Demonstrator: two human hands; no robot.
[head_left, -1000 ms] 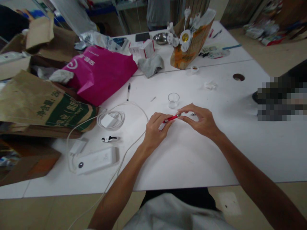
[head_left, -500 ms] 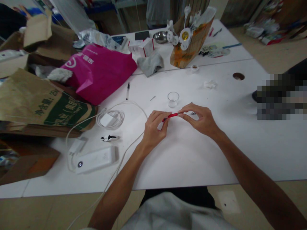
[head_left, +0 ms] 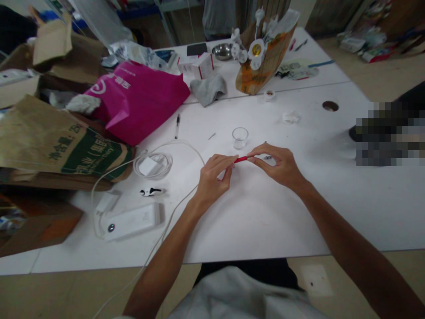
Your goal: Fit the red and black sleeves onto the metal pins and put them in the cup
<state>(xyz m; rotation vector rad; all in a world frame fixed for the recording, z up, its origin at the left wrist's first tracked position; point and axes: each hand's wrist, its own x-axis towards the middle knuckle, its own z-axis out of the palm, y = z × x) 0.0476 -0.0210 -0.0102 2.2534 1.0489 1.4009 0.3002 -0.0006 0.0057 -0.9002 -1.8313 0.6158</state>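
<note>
A slim red pen-like tool (head_left: pixel 241 159) is held almost level between my two hands over the table; its exact kind is too small to make out. My left hand (head_left: pixel 215 175) pinches its left end between thumb and fingers, hiding that end. The thumb and fingertips of my right hand (head_left: pixel 276 165) close on its dark right end. Just beyond the hands stands a small clear glass cup (head_left: pixel 239 138). Small metal bits (head_left: pixel 267 157) show partly behind my right fingers. To the left of the cup lies a thin sliver-like piece (head_left: pixel 211 136).
On the left are a white power bank (head_left: pixel 133 221), coiled cable (head_left: pixel 152 166), a small white-and-black clip-like tool (head_left: pixel 152 192) and a pen (head_left: pixel 177 126). A magenta bag (head_left: pixel 142 97) and cardboard boxes (head_left: pixel 40 226) crowd the left side. Crumpled tissue (head_left: pixel 291 117) lies right of the cup.
Both hands stay nearly in place. The red tool's dark left end, visible before at my left fingertips, is now hidden, and less of the red part shows.
</note>
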